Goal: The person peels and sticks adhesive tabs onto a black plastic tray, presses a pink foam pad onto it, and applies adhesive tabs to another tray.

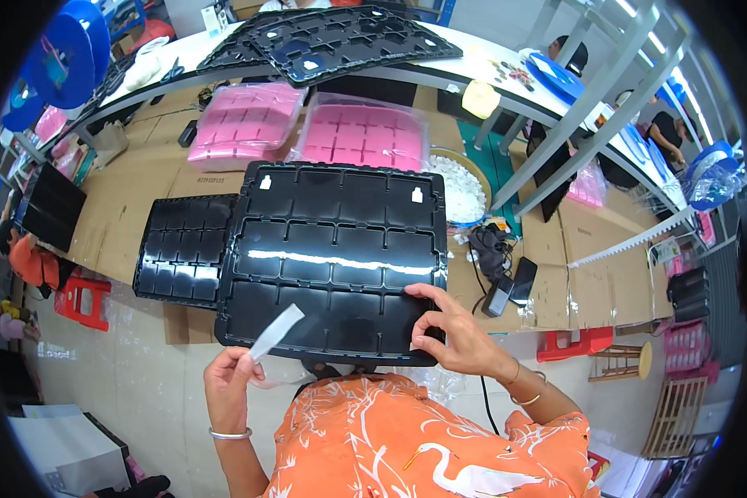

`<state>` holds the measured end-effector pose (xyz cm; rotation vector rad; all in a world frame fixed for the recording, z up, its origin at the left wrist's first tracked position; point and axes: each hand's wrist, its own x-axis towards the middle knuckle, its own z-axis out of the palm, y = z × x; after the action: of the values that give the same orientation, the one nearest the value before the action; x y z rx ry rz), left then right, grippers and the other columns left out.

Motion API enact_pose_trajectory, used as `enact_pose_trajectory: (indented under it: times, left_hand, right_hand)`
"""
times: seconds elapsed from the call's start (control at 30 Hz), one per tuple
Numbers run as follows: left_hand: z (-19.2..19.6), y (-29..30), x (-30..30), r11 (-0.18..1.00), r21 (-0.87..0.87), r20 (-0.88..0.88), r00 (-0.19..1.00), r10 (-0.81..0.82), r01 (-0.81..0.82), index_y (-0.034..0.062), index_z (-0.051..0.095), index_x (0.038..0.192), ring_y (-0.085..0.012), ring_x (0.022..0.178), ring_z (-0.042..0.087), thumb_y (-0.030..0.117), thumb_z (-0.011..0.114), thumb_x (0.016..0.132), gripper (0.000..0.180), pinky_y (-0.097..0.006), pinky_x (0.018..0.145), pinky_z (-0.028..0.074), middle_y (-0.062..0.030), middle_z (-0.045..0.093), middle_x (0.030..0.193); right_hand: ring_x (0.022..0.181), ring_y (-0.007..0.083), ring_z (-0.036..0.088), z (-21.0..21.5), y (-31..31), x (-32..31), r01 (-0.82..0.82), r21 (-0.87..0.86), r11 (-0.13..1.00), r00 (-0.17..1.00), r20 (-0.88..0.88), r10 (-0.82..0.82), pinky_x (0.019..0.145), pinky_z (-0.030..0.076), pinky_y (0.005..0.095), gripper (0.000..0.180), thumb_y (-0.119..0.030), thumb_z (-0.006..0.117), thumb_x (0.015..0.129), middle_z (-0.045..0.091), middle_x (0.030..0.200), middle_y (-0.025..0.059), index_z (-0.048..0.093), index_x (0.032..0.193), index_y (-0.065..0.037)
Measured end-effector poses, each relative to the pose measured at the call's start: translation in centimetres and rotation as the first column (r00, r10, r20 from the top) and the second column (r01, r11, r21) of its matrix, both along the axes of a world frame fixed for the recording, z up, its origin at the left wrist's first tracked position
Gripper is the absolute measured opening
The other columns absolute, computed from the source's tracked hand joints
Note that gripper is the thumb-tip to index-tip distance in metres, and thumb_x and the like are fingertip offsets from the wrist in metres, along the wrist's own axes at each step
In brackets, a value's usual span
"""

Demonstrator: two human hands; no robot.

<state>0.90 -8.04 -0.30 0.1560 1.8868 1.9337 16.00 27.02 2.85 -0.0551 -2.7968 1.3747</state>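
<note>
A large black moulded tray lies flat on the cardboard-covered table, its near edge hanging just over the table's front edge, above the person's orange patterned shirt. The right hand presses on the tray's near right corner with thumb and fingertips pinched together against the plastic, while the left hand is closed on the lower end of a thin pale strip that slants up over the tray's near left corner. A smaller black tray touches the big one's left side, with two pink tray stacks in clear bags toward the table's far edge and a bowl of white pieces by the far right corner.
</note>
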Motion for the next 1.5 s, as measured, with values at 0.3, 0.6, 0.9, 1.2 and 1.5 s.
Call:
enact_pose_trajectory:
  times: [0.3,0.6,0.9,1.2,1.5]
  left_hand:
    - [-0.5,1.5,-0.5,0.827,0.550,0.191,0.981,0.013,-0.118,-0.0013,0.057,0.107,-0.0226,0.089,0.061,0.013,0.058,0.104,0.015,-0.037,0.084,0.050,-0.0125,0.060,0.094]
    - [0.0,2.4,0.0,0.685,0.701,0.280,0.960,-0.010,-0.198,0.0064,0.058,0.098,-0.0244,0.096,0.060,0.024,0.056,0.108,0.020,-0.038,0.090,0.048,-0.0102,0.060,0.097]
    - [1.6,3.8,1.5,0.687,0.718,0.179,0.984,-0.025,-0.113,0.0065,0.055,0.097,-0.0216,0.096,0.055,0.029,0.056,0.108,0.024,-0.035,0.089,0.047,-0.0097,0.057,0.099]
    - [0.5,2.4,1.9,0.706,0.688,0.095,0.986,0.140,-0.166,0.0057,0.061,0.099,-0.0175,0.097,0.056,0.026,0.061,0.106,0.022,-0.034,0.093,0.044,-0.0083,0.059,0.103]
    - [2.4,1.6,0.6,0.766,0.611,0.018,0.971,0.239,-0.199,0.0052,0.062,0.099,-0.0150,0.097,0.055,0.034,0.061,0.105,0.030,-0.033,0.089,0.044,-0.0057,0.062,0.102]
  right_hand:
    - [0.137,0.0416,0.047,-3.2,-1.5,0.2,0.111,0.209,0.972,0.968,-0.245,-0.058,0.112,0.037,0.0501,0.016,-0.001,0.073,0.082,0.044,0.155,0.0219,0.060,0.091,-0.006]
    - [0.122,0.0380,0.056,-2.8,-1.3,-2.5,0.167,0.330,0.929,0.963,-0.259,-0.081,0.103,0.042,0.0458,0.018,-0.001,0.068,0.086,0.059,0.134,0.0167,0.061,0.102,-0.005]
    - [0.105,0.0276,0.067,1.2,-10.9,-10.3,-0.319,-0.253,0.913,0.937,-0.232,0.263,0.091,0.052,0.0386,0.025,-0.019,0.070,0.096,0.068,0.115,0.0127,0.065,0.115,-0.004]
    - [0.082,0.0180,0.068,0.9,-12.7,-12.4,-0.357,-0.326,0.875,0.931,-0.055,0.360,0.074,0.053,0.0326,0.023,-0.023,0.071,0.095,0.071,0.090,0.0071,0.070,0.107,-0.003]
    - [0.074,0.0162,0.066,1.3,-13.6,-14.6,-0.414,-0.300,0.859,0.910,-0.111,0.399,0.068,0.054,0.0315,0.011,-0.011,0.069,0.096,0.069,0.093,0.0077,0.068,0.102,-0.002]
